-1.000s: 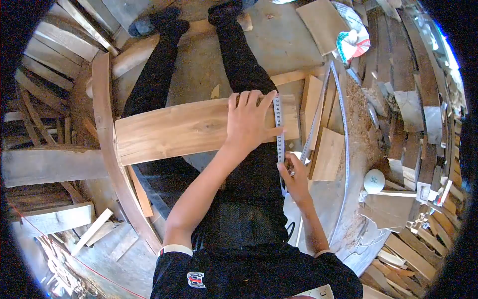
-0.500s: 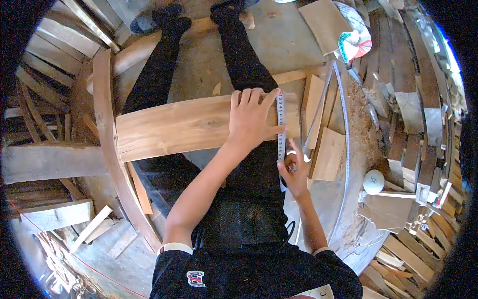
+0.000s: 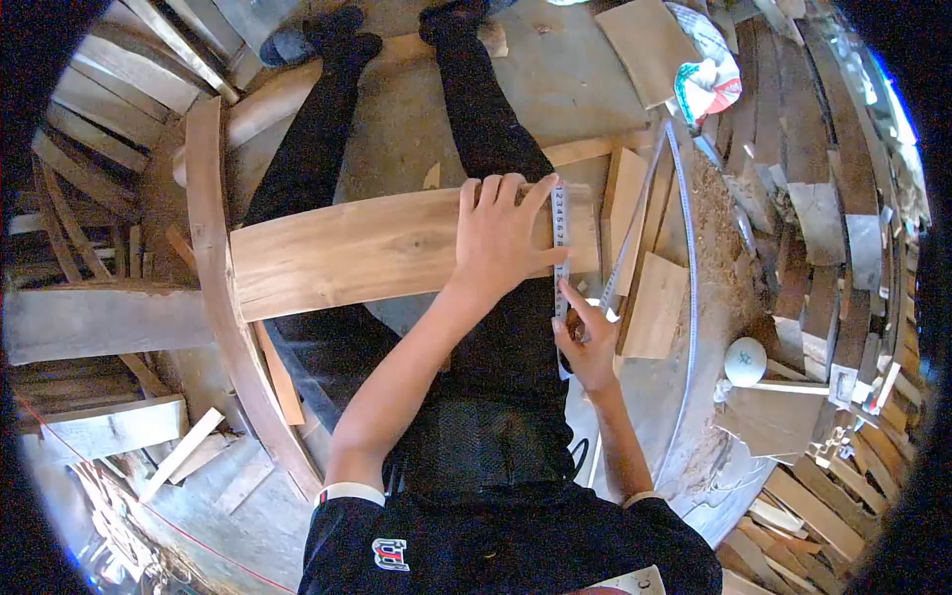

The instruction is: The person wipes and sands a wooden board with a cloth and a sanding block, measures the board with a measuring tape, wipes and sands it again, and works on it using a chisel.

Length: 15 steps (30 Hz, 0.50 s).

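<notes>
A wooden board (image 3: pixel 347 248) lies across my lap, its grain running lengthwise. My left hand (image 3: pixel 501 233) rests on the board's right part with fingers spread. Its index finger and thumb press a white, numbered measuring tape (image 3: pixel 559 223) against the wood near the right end. Over the near edge of the board the tape continues toward me. There my right hand (image 3: pixel 591 347) pinches it, with the index finger stretched up along it. More of the tape loops out to the right in a tall, narrow bend.
A long wooden beam (image 3: pixel 210 198) runs along the left side. Wood pieces (image 3: pixel 654 307) lie on the floor at right, with a round whitish object (image 3: pixel 745 362) beyond. Stacked planks (image 3: pixel 833 238) line the right side. A plastic bag (image 3: pixel 709 84) sits at upper right.
My right index finger has come in against the tape just below the board, and the right hand has shifted slightly. My left hand and the board have stayed in place.
</notes>
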Available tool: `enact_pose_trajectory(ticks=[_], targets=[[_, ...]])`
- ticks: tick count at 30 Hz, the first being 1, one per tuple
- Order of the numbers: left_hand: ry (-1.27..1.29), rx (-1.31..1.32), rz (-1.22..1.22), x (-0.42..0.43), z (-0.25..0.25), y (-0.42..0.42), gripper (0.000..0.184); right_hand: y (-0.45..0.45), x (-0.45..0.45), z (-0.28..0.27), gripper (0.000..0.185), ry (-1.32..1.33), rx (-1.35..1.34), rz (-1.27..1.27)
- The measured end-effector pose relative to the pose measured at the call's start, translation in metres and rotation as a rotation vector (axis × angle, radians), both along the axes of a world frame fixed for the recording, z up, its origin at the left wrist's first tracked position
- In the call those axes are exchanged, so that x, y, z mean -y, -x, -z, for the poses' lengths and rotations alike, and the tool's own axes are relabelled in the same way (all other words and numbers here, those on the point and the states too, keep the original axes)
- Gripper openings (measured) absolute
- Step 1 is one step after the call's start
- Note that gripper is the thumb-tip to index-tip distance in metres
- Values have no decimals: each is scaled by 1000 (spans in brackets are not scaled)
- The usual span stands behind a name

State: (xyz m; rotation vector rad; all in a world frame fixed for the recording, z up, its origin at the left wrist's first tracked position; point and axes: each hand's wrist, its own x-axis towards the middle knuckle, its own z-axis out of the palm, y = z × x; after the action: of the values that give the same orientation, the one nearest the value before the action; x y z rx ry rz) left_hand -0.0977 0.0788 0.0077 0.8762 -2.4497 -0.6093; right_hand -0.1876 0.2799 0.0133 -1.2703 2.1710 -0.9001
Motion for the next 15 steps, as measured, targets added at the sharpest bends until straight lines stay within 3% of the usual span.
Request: enact_pose_trajectory(ticks=[3,6,15], targets=[[14,19,11,1,-1,0,83,-2,5,-14,55,-115,40,20],[29,34,22,-1,1,2,83,-5,5,-21,54,0,-247,-34],[71,39,19,-2,-8,3,82,-39,26,-16,74,-89,-431,3]])
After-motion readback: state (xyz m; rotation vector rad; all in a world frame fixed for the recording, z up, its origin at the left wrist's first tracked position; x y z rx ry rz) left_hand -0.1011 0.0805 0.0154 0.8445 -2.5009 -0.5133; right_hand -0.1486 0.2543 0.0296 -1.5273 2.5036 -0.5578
